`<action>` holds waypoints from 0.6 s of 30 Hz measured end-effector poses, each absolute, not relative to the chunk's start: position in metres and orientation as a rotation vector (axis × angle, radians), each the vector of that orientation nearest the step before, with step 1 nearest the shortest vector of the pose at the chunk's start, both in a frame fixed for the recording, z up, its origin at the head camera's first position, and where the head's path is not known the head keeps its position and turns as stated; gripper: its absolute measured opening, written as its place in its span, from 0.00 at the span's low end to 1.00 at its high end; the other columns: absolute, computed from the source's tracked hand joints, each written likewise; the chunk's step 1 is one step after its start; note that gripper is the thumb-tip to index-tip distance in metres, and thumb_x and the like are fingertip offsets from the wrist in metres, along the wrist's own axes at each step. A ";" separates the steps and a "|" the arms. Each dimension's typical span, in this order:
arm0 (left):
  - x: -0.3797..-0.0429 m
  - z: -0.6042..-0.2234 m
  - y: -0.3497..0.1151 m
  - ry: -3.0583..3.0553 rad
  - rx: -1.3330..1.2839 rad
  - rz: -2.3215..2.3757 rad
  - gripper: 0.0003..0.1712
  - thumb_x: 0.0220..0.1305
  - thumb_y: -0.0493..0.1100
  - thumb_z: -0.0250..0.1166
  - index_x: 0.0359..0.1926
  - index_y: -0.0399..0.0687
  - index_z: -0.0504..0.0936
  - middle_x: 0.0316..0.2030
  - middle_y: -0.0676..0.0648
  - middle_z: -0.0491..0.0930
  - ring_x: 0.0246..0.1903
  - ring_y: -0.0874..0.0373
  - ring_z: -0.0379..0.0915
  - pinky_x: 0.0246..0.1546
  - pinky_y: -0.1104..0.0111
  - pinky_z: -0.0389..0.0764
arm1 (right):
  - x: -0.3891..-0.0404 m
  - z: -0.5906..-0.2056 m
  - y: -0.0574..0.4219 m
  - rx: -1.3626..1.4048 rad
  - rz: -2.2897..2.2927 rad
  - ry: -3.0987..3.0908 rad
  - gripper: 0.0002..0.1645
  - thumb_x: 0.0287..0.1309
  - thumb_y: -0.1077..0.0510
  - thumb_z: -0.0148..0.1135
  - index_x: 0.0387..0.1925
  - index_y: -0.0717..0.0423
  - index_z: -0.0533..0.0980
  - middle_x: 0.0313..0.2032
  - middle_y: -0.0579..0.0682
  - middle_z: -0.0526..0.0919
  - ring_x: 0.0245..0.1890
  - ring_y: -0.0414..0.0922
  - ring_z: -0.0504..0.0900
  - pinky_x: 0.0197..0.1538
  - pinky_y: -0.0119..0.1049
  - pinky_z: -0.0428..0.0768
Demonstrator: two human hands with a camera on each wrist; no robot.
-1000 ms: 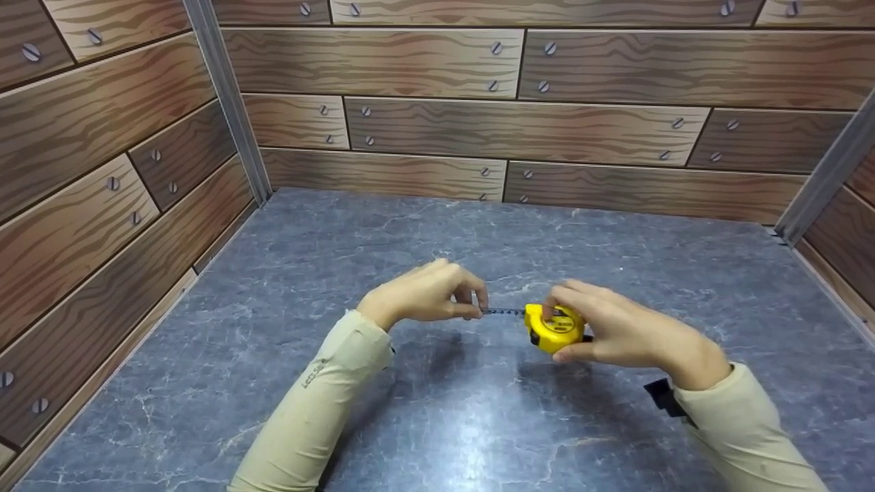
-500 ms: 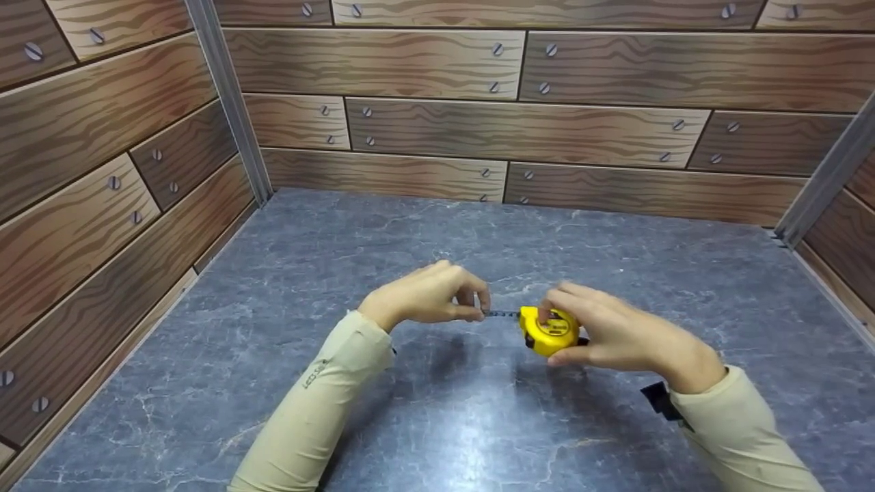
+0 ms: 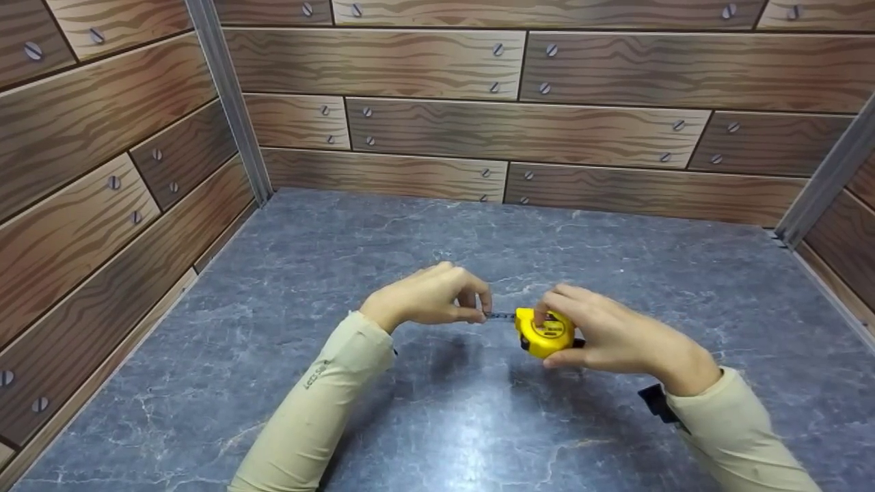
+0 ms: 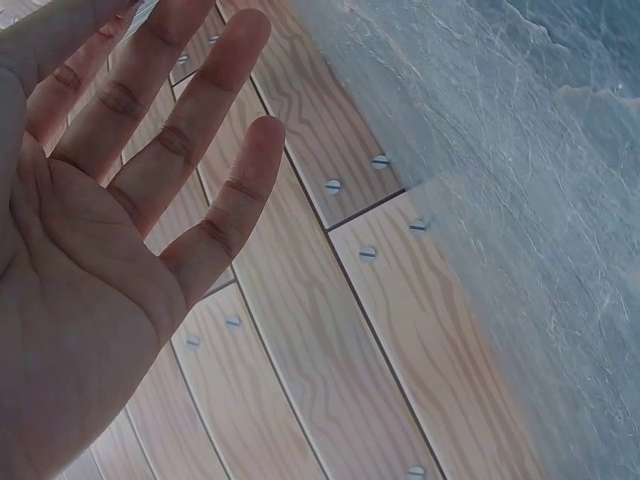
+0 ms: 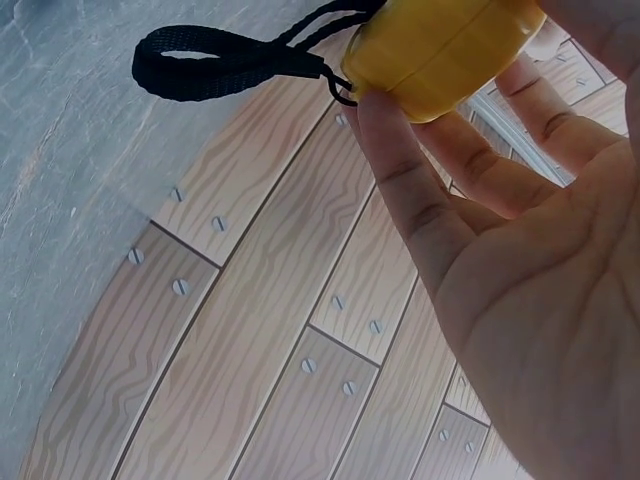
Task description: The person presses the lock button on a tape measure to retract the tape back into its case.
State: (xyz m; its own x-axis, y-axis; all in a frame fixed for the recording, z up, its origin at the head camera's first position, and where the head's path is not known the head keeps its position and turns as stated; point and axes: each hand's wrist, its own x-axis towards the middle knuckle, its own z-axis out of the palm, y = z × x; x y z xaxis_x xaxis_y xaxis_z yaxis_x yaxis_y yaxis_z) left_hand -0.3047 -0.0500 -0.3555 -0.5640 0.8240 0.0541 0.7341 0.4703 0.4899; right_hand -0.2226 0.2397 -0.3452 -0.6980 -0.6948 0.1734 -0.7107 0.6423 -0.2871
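A yellow tape measure [image 3: 549, 338] is held above the grey tabletop by my right hand [image 3: 612, 335], thumb below and fingers over its top. A short length of its blade [image 3: 502, 316] runs out leftward. My left hand [image 3: 434, 297] pinches the blade's end between thumb and fingertips. In the right wrist view the yellow case [image 5: 445, 55] sits at the fingertips, and a black wrist strap [image 5: 215, 62] dangles from it. The left wrist view shows the palm and fingers of the left hand [image 4: 120, 200]; the pinch itself falls at the top edge, mostly out of frame.
The grey marbled tabletop [image 3: 383, 232] spreads under both hands, with their shadows on it. Wood-print walls [image 3: 437, 130] close it in at the back and both sides, with metal posts [image 3: 232, 102] in the corners.
My right hand has moved slightly left with the tape measure, so the exposed blade between the hands is shorter. My left hand has stayed almost in place.
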 end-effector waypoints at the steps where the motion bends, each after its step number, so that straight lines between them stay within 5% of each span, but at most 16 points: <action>1: -0.305 -0.355 -0.050 2.527 1.357 0.700 0.07 0.74 0.42 0.71 0.48 0.46 0.90 0.39 0.45 0.93 0.39 0.48 0.92 0.39 0.69 0.84 | -0.223 -0.345 0.239 1.202 0.517 -2.800 0.27 0.54 0.49 0.84 0.50 0.46 0.76 0.50 0.42 0.80 0.49 0.41 0.81 0.53 0.42 0.87; 18: -0.304 -0.358 -0.046 2.514 1.369 0.680 0.07 0.73 0.44 0.72 0.48 0.48 0.90 0.40 0.48 0.93 0.39 0.50 0.92 0.39 0.71 0.84 | -0.224 -0.350 0.235 1.237 0.515 -2.792 0.26 0.56 0.47 0.83 0.50 0.46 0.76 0.48 0.42 0.79 0.46 0.38 0.79 0.49 0.39 0.86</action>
State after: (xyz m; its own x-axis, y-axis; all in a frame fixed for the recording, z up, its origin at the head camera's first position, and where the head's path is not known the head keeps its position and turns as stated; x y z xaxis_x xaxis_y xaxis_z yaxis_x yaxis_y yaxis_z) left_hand -0.3043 -0.0459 -0.3579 -0.5514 0.8331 0.0437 0.7416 0.4654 0.4831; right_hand -0.2239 0.2355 -0.3498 -0.6799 -0.7126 0.1730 -0.7274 0.6256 -0.2819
